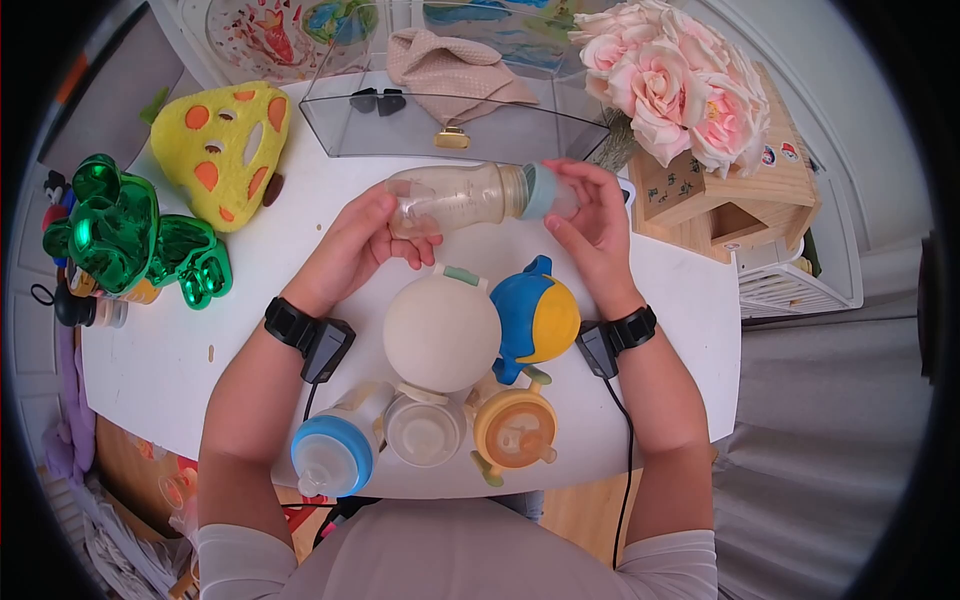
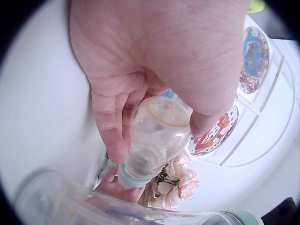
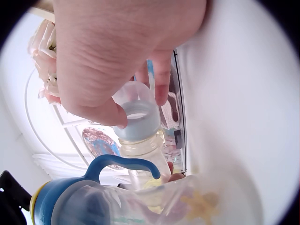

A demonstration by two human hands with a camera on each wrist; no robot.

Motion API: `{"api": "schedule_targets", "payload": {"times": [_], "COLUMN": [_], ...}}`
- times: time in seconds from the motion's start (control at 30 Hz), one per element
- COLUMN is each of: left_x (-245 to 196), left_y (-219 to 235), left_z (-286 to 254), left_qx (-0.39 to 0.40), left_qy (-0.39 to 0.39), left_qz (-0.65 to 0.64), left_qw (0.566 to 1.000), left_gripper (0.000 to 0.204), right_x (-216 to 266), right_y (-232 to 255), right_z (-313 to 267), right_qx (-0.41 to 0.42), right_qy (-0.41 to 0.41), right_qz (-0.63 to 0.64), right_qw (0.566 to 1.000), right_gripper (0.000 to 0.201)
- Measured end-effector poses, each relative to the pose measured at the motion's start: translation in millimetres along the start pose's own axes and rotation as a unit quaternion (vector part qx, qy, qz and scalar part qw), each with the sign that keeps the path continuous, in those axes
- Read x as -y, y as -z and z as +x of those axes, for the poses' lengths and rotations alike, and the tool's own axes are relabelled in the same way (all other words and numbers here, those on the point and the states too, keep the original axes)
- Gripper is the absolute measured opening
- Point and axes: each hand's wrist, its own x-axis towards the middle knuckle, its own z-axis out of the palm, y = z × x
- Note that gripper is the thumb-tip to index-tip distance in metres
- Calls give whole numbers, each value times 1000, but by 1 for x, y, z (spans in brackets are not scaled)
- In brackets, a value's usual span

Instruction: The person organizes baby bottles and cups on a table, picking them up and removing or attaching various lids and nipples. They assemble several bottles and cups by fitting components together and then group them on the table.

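Note:
A clear bottle (image 1: 450, 200) lies sideways between both hands, above the table. The left hand (image 1: 355, 245) holds its base end, thumb on one side and fingers on the other; the left wrist view shows the same grip on the bottle (image 2: 157, 131). At the other end, the right hand (image 1: 595, 225) pinches the pale blue collar (image 1: 540, 190) with its clear cap. The collar (image 3: 138, 123) sits at the bottle's neck between the right thumb and fingers in the right wrist view. Nearer the body stand a white-topped bottle (image 1: 442, 333) and a blue and yellow one (image 1: 537, 318).
Close to the body are a blue-ringed bottle (image 1: 332, 456), a clear-lidded one (image 1: 425, 430) and an orange-topped one (image 1: 516, 428). A green shiny figure (image 1: 115, 225) and yellow plush (image 1: 225, 150) stand left. Behind are a clear case (image 1: 380, 135), pink flowers (image 1: 680, 85) and a wooden house (image 1: 735, 200).

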Motion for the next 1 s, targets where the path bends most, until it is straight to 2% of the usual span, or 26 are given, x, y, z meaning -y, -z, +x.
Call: {"api": "schedule_targets", "payload": {"times": [0.27,0.6,0.67,0.9,1.0], "left_x": [1,1,0,-1,-1], "left_y": [-1,-1,-1,-1,-1], "left_z": [1,1,1,1,1], "left_qx": [-4,1,3,5,7], "left_qy": [-1,-5,-6,-6,-8], "left_qz": [-9,-12,-12,8,9], "left_qw": [1000,1000,1000,1000,1000], "left_gripper": [67,68,69,68,68], "right_x": [-5,-10,-7,-13,-15], "right_y": [0,2,3,4,2], "right_z": [0,-2,1,-1,1], "right_qx": [-25,-37,-23,-57,-67], "right_qy": [32,31,60,74,83], "right_qz": [-19,-39,-119,-100,-41], "right_qw": [999,998,991,991,993], "right_gripper": [71,82,85,81,78]}}
